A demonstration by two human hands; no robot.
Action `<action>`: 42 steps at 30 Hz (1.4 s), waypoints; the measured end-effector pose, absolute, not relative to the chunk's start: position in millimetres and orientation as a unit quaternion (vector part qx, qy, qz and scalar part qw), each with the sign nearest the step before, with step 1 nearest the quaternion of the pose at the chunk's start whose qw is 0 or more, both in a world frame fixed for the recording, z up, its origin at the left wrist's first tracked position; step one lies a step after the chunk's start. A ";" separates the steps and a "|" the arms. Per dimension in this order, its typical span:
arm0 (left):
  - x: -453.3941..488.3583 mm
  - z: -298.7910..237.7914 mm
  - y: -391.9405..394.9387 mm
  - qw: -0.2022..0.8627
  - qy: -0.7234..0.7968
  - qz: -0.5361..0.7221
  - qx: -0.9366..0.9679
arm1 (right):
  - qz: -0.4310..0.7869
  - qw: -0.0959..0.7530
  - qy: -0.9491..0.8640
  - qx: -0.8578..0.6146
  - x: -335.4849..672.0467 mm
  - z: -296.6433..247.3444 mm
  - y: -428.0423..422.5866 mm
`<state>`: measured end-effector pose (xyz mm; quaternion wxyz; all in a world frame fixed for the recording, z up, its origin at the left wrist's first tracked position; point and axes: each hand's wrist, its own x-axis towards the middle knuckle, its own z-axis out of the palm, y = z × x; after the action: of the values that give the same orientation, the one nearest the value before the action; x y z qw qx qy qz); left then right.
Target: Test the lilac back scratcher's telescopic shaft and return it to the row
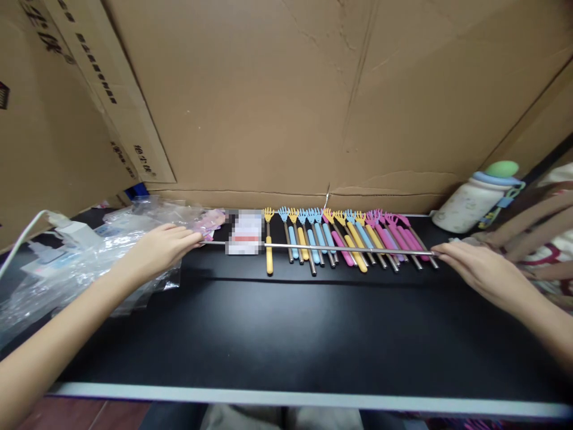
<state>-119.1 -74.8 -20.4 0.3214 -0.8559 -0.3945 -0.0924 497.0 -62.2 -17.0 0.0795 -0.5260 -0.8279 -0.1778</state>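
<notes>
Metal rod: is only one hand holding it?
No, the left hand and the right hand each hold one end of the metal rod.

On my feed I see a tall brown cardboard wall (268, 107) behind a flat black tabletop (268, 352), with a tan strip printed in black characters (102, 83) slanting down at left. Soft light pools mid-surface; a pale straight front edge (313, 399) borders it above a reddish-brown tiled floor (80, 415).
</notes>
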 end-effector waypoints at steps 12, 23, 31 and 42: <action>32.6 -19.0 -107.9 0.255 -0.336 -0.153 -0.894 | -0.264 0.144 -0.880 -0.367 284.9 -9.8 -112.6; 52.1 -26.5 -138.8 0.141 -0.359 -0.157 -0.909 | -0.199 0.144 -0.899 -0.363 250.6 -22.9 -138.9; -4.7 -16.9 -119.9 0.300 -0.352 -0.181 -0.868 | -0.278 0.158 -0.875 -0.365 305.6 -9.4 -116.9; -137.3 -13.4 -107.5 0.446 -0.409 -0.057 -0.794 | -0.148 0.115 -0.828 -0.528 492.0 -14.8 -73.9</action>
<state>-137.3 -107.5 -13.4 0.4459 -0.7939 -0.4094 -0.0575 492.0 -73.9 -14.8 0.1153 -0.5282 -0.8280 -0.1484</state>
